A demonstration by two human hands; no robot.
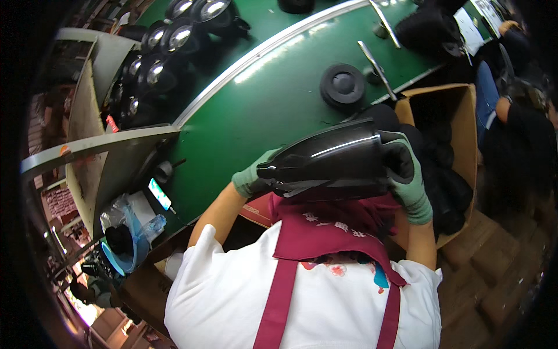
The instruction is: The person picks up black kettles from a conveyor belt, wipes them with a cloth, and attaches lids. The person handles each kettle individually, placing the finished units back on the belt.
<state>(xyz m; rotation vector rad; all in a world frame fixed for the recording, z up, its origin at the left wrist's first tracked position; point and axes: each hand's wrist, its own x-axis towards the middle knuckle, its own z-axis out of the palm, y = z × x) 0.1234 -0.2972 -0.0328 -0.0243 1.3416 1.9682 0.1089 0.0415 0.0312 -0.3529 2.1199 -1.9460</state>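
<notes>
While the left hand [253,176] grips the narrow end of a glossy black shell [331,160], the right hand [410,185] has its grip closed on the wide end, its fingers partly hidden at the rim. Both hands wear green gloves. The shell lies sideways between them, in front of the maroon apron [337,227] and near the close edge of the green tabletop [244,128]. Beyond it on the tabletop sits a round black disc [343,85]. A cardboard box [464,119] with dark pieces inside stands just right of the right hand. Shiny black pots [177,38] cluster at upper left; a lit phone [159,193] lies lower left.
</notes>
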